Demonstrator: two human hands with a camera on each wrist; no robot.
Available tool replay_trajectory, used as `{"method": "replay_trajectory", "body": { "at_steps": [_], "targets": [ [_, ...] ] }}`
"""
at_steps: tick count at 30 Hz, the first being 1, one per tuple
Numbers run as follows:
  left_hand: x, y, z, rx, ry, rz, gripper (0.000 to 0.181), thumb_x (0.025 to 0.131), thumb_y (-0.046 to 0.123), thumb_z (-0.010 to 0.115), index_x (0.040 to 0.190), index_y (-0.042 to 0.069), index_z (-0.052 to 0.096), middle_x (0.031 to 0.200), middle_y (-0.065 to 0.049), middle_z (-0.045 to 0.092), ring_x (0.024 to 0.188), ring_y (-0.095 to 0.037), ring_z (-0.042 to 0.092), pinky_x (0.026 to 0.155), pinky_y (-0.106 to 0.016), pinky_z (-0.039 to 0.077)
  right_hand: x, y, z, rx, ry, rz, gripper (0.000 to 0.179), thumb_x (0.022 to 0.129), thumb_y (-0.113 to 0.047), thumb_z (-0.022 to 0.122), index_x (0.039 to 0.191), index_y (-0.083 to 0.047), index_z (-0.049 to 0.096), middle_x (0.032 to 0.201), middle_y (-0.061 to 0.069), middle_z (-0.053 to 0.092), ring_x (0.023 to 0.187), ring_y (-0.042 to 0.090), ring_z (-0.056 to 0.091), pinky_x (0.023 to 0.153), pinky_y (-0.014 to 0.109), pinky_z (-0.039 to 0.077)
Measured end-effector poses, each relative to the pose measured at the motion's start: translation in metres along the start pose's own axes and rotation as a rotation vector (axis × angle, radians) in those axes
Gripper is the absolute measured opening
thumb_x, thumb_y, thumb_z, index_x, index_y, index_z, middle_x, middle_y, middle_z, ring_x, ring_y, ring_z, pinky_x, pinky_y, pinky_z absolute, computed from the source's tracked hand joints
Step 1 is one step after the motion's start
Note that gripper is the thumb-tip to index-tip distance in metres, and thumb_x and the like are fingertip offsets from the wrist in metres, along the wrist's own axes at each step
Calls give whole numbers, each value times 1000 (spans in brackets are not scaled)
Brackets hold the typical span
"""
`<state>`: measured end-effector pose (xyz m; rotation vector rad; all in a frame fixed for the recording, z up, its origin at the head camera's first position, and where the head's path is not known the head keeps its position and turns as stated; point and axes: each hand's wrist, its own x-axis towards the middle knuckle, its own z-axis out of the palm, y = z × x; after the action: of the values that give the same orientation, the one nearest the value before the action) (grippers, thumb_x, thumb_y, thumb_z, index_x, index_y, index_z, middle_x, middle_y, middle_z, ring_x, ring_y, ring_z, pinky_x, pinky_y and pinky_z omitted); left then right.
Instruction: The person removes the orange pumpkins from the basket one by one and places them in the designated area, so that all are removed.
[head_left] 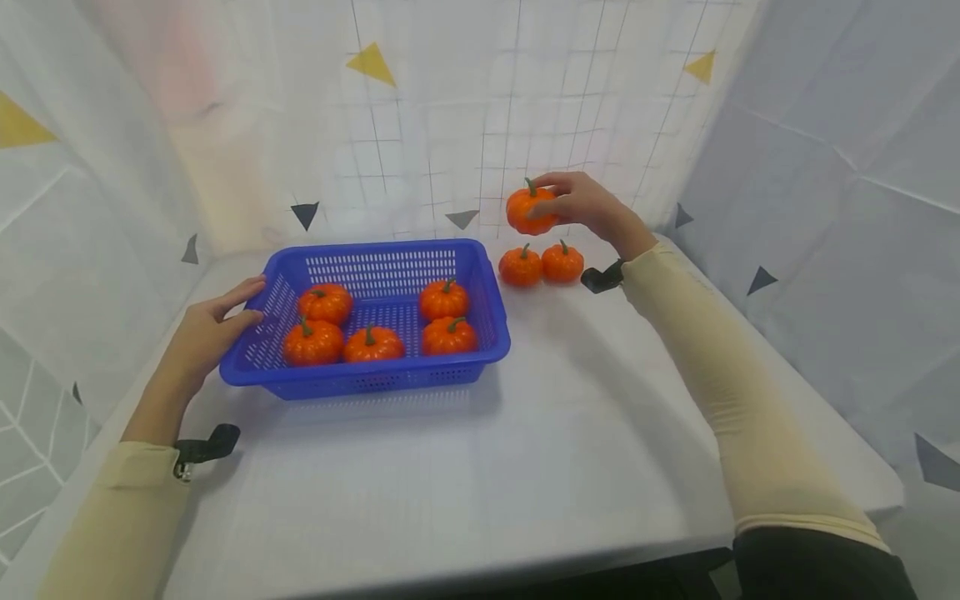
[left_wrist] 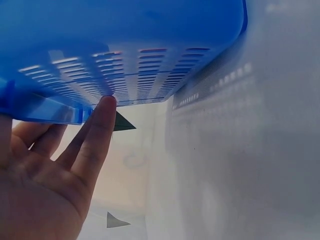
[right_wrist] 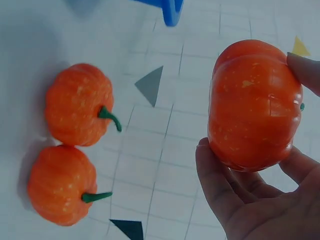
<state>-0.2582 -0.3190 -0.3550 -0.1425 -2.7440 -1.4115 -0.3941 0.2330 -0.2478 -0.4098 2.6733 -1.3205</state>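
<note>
In the head view, my left hand (head_left: 198, 337) holds the left rim of a blue plastic basket (head_left: 382, 371), its fingers lying against the slotted outer wall in the left wrist view. Several small orange pumpkins with green stems are inside, among them one front-left pumpkin (head_left: 313, 343) and one front-right pumpkin (head_left: 450, 337). Beyond the basket's right side, my right hand (head_left: 588, 204) grips another pumpkin (right_wrist: 255, 107) between thumb and fingers, raised above the table. Below it, two pumpkins, a left one (head_left: 521, 267) and a right one (head_left: 562, 262), sit side by side on the table.
The white table (head_left: 525, 483) carries the basket and the loose pumpkins. A pale sheet (head_left: 450, 125) with grid lines and coloured triangles hangs behind it. Similar grey sheeting (head_left: 847, 208) stands along the right side.
</note>
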Motion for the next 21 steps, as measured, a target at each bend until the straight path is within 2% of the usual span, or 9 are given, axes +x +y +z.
{"method": "replay_trajectory", "body": {
  "at_steps": [9, 21],
  "targets": [
    [-2, -1, 0, -10, -6, 4, 59, 109, 35, 55, 162, 19, 36, 169, -10, 25, 155, -42, 14, 117, -70, 17, 1, 26, -16, 5, 54, 90, 70, 94, -33, 77, 154, -13, 49, 136, 11, 59, 119, 28, 58, 109, 46, 46],
    [-3, -2, 1, -18, -7, 5, 58, 109, 34, 55, 163, 19, 36, 169, -10, 24, 154, -43, 15, 116, -71, 20, -5, 45, -23, 13, 124, 143, 69, 96, -33, 76, 155, -12, 48, 140, 12, 57, 120, 30, 55, 109, 43, 46]
  ]
}}
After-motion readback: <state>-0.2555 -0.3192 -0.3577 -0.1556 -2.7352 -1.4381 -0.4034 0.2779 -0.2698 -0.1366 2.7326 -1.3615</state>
